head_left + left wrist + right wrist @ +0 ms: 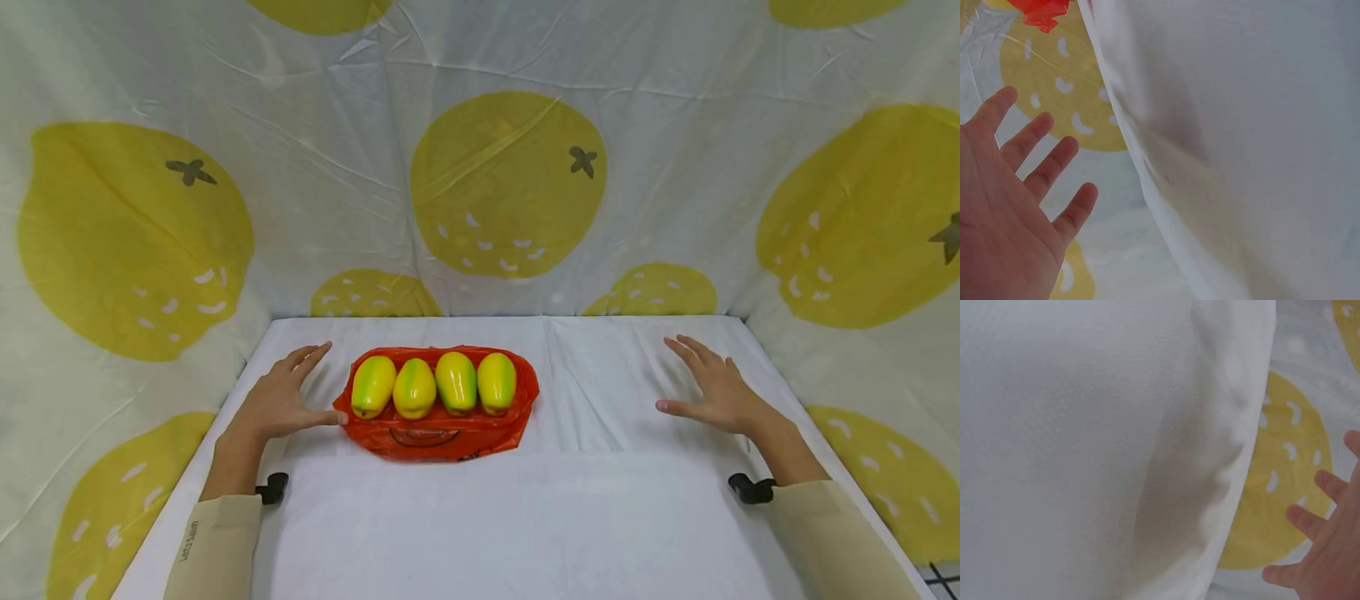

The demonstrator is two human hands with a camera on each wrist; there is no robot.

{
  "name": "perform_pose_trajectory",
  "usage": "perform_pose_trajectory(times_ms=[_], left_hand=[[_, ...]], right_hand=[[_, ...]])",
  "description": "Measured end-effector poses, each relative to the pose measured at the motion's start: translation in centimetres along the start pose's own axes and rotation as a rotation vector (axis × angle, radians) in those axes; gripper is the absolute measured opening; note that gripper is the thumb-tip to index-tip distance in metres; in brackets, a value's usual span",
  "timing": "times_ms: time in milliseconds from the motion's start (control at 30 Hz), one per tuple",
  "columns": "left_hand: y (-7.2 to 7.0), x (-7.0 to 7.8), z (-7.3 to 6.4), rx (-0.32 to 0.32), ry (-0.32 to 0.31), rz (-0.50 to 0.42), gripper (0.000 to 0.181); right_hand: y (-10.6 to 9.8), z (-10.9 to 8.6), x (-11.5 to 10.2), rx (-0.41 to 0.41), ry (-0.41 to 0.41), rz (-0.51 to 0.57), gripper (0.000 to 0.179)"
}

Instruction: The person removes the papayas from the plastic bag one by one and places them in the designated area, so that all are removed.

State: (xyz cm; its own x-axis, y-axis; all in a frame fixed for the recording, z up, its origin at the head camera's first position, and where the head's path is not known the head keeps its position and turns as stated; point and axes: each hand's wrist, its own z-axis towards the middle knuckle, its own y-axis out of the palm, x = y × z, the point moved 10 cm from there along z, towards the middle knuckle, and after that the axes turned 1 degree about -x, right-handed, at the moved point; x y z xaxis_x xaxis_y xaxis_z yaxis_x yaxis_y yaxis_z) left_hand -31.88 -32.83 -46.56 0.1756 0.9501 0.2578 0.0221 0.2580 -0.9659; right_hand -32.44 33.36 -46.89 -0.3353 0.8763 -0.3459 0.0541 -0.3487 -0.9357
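Resting side by side in a row, four yellow-green fruits [414,389] on a red plastic bag [483,437], spread flat left of centre on a white-covered table [600,525]. Bag creased, its near part bearing a dark curved mark.

Left hand [281,400] at the bag's left end: fingers extended and apart, pointing forward and inward, thumb reaching sideways to the bag's edge. Contact there cannot be told. Right hand [716,398] well apart from the bag, over the table's right side; fingers also extended, thumb out toward the middle. Both grasp nothing. Forearms come in from the near corners in beige sleeves [221,542], lettering on the left one; a black device [273,487] at each wrist.

Fruits show in the head view alone. Left wrist view adds the palm and four separated fingers, with just a crumpled red scrap at the top edge. Right wrist view gives fingertips at its right margin beside the cloth's folded edge. Lemon-printed sheeting [652,183] walls the table behind and at both sides.
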Motion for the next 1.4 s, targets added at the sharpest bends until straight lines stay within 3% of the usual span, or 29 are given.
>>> perform_pose_trajectory(times_ms=[300,733,1400], left_hand=[[0.3,0.5,0.1,0.017,0.009,-0.056,0.128],[0.9,2.2,0.6,0.006,0.058,-0.192,0.12],[2.4,3.4,1.1,-0.084,0.035,-0.29,0.114]], right_hand=[[0.0,0.2,-0.3,0.031,-0.02,0.027,0.107],[0.9,1.6,-2.8,0.038,-0.023,0.124,0.091],[2.7,2.9,-6.7,0.072,-0.057,0.274,0.085]])
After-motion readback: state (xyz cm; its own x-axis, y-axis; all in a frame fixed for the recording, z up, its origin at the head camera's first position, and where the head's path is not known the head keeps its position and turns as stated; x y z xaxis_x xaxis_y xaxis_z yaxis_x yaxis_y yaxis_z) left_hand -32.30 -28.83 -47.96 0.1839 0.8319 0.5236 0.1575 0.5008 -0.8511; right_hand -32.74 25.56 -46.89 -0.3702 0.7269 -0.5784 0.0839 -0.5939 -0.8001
